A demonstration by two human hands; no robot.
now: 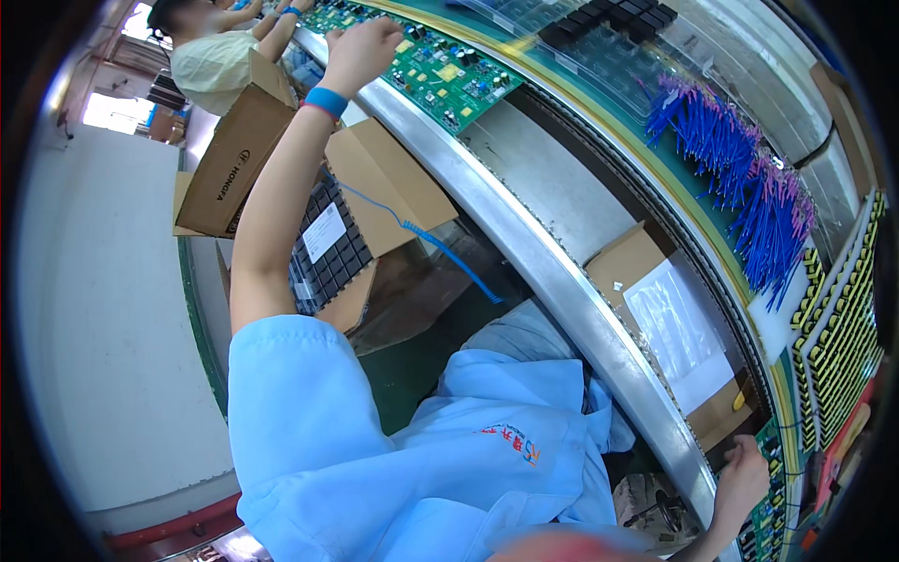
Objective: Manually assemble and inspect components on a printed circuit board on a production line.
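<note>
My left hand [363,54], with a blue band at its wrist, reaches to the top of the view over the near edge of a green circuit board [448,75] full of small components. Its fingers are curled in; whatever they may hold is hidden. Far off at the lower right, my right hand [743,476] is beside another green circuit board [770,501]. The fingers there are bent and drawn together, and I cannot make out anything in them.
A metal rail [552,253] runs along the bench edge. Beyond lie blue wires with pink ends [730,150], black blocks [609,21] in a clear tray and rows of yellow-black parts [847,328]. An open carton [398,178] holds black parts. Another person [220,61] works at upper left.
</note>
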